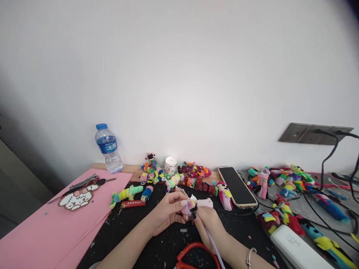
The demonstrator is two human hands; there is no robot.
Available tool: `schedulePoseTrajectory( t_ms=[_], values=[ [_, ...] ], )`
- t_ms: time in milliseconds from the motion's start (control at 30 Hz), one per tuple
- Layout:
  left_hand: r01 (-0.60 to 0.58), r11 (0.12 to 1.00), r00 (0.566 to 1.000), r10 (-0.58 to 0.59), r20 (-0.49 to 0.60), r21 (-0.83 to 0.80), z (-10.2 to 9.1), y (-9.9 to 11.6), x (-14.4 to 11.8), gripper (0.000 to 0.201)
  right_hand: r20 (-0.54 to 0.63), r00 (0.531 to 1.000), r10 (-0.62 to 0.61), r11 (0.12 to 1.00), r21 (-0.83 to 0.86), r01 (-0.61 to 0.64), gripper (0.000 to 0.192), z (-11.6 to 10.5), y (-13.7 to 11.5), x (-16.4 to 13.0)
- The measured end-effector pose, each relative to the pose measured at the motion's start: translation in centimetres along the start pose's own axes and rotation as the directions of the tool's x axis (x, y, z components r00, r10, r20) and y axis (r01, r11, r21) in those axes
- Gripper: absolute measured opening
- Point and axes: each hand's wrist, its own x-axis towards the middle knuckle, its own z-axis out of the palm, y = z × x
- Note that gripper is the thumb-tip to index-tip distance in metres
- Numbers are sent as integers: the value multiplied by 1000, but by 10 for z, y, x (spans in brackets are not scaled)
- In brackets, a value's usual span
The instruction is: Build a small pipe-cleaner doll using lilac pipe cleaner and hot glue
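Note:
In front of me, my left hand (171,209) pinches a small pipe-cleaner doll (192,205), mostly pink and lilac with a dark part. My right hand (209,224) grips the doll's other side, thumb and fingers closed near the dark part. From that hand a lilac pipe cleaner (213,244) trails down toward the bottom edge. Fingers hide part of the doll. A pale pink object with a rounded end (206,203) lies behind my right hand, mostly covered. Red-handled scissors (196,246) lie below, partly under the right wrist.
Several finished pipe-cleaner figures (198,183) line the wall side. A phone (238,186), power bank (298,248) and cables (319,220) occupy the right. Pink paper (36,224), a white cat-shaped piece (75,198) and a water bottle (109,147) are left. A paper cup (170,166) stands behind.

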Motion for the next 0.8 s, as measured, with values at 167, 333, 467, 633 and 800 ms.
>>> schedulePoseTrajectory(
  t_ms=[167, 333, 467, 633, 800],
  values=[
    [-7, 1000, 1000, 7, 18, -8, -1, -2, -1, 28, 0, 1000, -9, 1000, 8, 9, 22, -2, -3, 3],
    [4, 999, 999, -2, -36, 49, 3, 0, -2, 25, 15, 1000, 6, 999, 41, -6, 23, -3, -5, 4],
    [-2, 997, 1000, 4, -23, 78, 4, 0, -1, 28, 23, 1000, 0, 998, 60, -1, 22, -3, -5, 3],
    [-9, 996, 1000, 9, 1, 88, 2, -1, -2, 26, 24, 1000, 6, 999, 52, -7, 22, -2, -2, 2],
    [-10, 996, 1000, 12, -14, 92, 2, -1, -2, 28, 18, 999, 29, 998, 59, -30, 24, -1, -1, 1]
  ],
)
